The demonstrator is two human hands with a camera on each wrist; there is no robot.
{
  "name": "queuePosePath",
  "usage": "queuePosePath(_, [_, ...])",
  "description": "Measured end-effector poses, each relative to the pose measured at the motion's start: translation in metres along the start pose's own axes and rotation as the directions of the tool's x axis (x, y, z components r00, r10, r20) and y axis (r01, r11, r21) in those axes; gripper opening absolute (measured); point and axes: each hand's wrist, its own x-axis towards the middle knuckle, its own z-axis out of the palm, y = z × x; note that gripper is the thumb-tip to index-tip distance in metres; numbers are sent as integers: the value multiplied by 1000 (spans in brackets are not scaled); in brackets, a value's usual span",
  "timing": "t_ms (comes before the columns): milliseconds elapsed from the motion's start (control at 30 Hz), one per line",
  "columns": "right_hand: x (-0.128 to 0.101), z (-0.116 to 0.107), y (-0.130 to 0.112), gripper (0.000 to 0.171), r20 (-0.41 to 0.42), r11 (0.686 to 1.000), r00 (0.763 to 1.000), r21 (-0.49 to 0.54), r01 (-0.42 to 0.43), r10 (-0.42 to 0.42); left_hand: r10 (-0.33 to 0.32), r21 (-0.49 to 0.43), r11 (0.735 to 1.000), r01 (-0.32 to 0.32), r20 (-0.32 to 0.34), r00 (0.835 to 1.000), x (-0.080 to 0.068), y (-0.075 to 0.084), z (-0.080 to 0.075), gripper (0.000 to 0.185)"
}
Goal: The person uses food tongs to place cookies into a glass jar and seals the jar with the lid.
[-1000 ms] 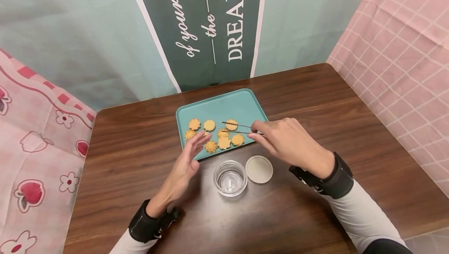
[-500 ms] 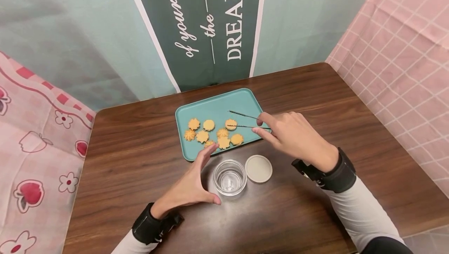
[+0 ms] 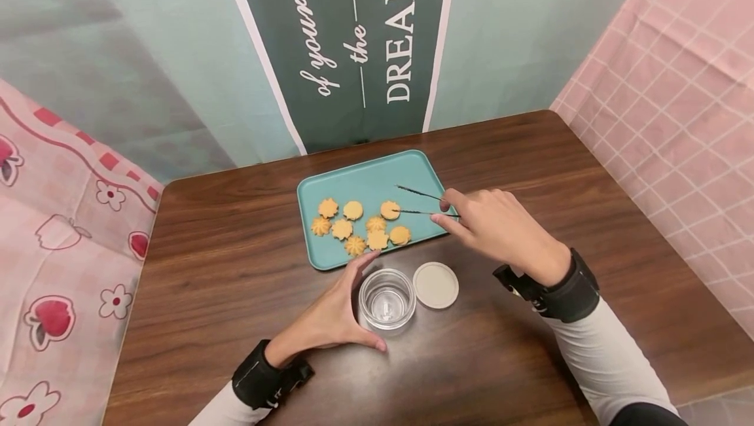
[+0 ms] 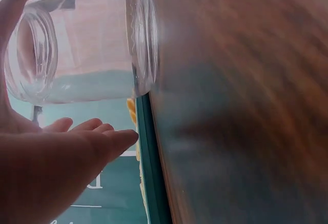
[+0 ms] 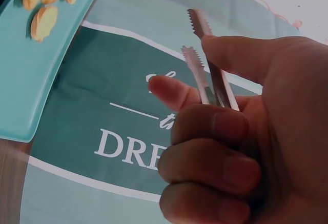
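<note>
A short, clear glass jar stands upright and empty on the dark wooden table, its mouth open, just in front of the near edge of a teal tray. A pair of thin metal tweezers with serrated tips lies nearly level above the tray's right part, its 2 arms spread apart, tips pointing left. The lower tip sits right at 1 round golden biscuit.
</note>
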Motion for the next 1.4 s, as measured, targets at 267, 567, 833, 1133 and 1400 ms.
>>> queuePosePath(267, [3, 7, 3, 26, 64, 999, 997, 22, -39, 37, -14, 76, 997, 15, -14, 1000, 3, 1, 2, 136])
queuePosePath(567, [5, 21, 7, 26, 134, 999, 990, -13, -50, 52, 10, 108, 994, -9, -4, 1000, 5, -4, 3, 132])
queuePosePath(833, [5, 30, 10, 24, 202, 999, 978, -17, -47, 49, -10, 123, 992, 6, 30, 999, 6, -7, 6, 124])
queuePosePath(1133, [7, 39, 12, 26, 318, 996, 944, -11, -87, 86, -24, 166, 986, 21, 13, 1000, 8, -8, 8, 106])
queuePosePath(1400, [9, 46, 11, 24, 314, 996, 946, -35, -77, 84, -17, 189, 982, 19, -14, 1000, 6, -6, 5, 105])
